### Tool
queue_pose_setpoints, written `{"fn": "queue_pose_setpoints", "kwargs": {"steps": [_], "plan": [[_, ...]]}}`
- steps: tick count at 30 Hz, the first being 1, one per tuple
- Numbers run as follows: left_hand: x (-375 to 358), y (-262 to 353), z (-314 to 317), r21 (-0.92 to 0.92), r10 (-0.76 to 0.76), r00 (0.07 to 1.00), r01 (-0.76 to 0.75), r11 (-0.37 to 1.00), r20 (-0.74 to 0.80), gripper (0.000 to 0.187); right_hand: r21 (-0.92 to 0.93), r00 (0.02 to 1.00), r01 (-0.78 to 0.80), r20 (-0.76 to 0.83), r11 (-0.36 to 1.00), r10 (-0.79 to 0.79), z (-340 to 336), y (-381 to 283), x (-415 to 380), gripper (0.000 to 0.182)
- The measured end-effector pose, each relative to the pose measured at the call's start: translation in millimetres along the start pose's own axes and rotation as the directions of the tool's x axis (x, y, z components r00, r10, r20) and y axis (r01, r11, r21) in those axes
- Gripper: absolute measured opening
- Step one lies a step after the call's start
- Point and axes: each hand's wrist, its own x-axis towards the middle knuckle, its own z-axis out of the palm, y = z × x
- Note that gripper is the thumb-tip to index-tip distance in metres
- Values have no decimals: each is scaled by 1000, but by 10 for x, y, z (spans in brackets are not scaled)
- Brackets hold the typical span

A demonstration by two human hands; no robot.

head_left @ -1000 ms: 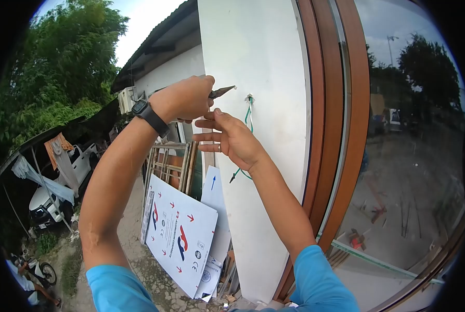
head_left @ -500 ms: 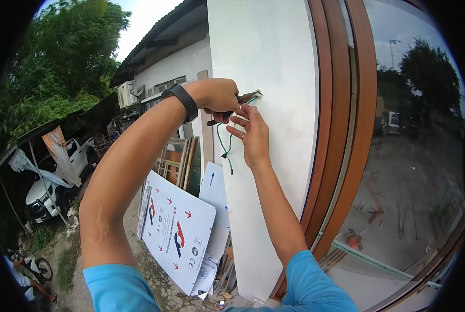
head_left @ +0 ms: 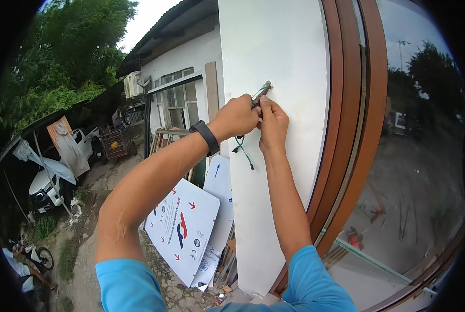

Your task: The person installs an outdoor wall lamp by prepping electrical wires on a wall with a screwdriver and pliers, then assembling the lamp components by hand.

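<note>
My left hand (head_left: 237, 117), with a dark band on its wrist, is closed around dark-handled pliers (head_left: 257, 100) that point up toward a small hole (head_left: 269, 84) in the white wall panel (head_left: 274, 47). Wires, one of them green, come out of this hole beside the tool. Pressed close to the left hand, my right hand (head_left: 274, 123) pinches at the wires near the pliers; its fingertips partly hide the grip. Below both hands hang green wire ends (head_left: 246, 153) with black tips.
Brown frame strips (head_left: 347, 104) and a reflective glass pane (head_left: 420, 156) stand to the right. Printed composite sheets (head_left: 185, 229) lean below the hands. A white vehicle (head_left: 48, 184) is at left, with a person beside a motorcycle (head_left: 44, 258) at lower left.
The view has shifted, with the wall appearing farther right. My right hand's spread fingers have closed into a pinch, and both hands are closer together beside the pliers.
</note>
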Motion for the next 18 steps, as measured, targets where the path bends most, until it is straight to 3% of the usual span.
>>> {"fn": "queue_pose_setpoints", "kwargs": {"steps": [1,2,4,5,6,8,9,13,16,18], "plan": [[-81,115,-31,-5,-7,999,7,1000,37,35,-36,1000,3,-2,999,-3,-33,-11,1,31],[-94,114,32,146,13,999,-8,989,-37,37,-27,1000,-28,-6,999,28,-71,29,43,29],[-158,132,14,199,40,997,-27,980,-59,38,-20,998,-7,57,1000,8,-112,62,112,26],[-159,167,-132,190,18,987,-48,981,158,33,-33,994,-34,107,999,38,-206,126,235,27],[-221,201,-240,59,-89,964,77,995,252,32,-99,988,-93,112,991,104,-306,152,419,32],[-142,71,-210,-125,-120,968,150,981,221,34,-89,956,-202,200,975,216,-808,526,1268,43],[71,48,-125,-105,-81,959,113,988,273,34,-121,978,-178,84,977,189,-708,468,1180,45],[323,-220,-53,-58,-4,919,29,998,395,38,-181,964,-6,261,983,54,-866,469,1090,50],[321,-254,84,-49,-35,918,59,997,394,45,-272,911,-98,362,957,196,-1078,532,1201,50],[425,-316,127,-97,-25,897,76,992,441,47,-272,898,-109,386,956,212,-1050,477,1130,50]]}}
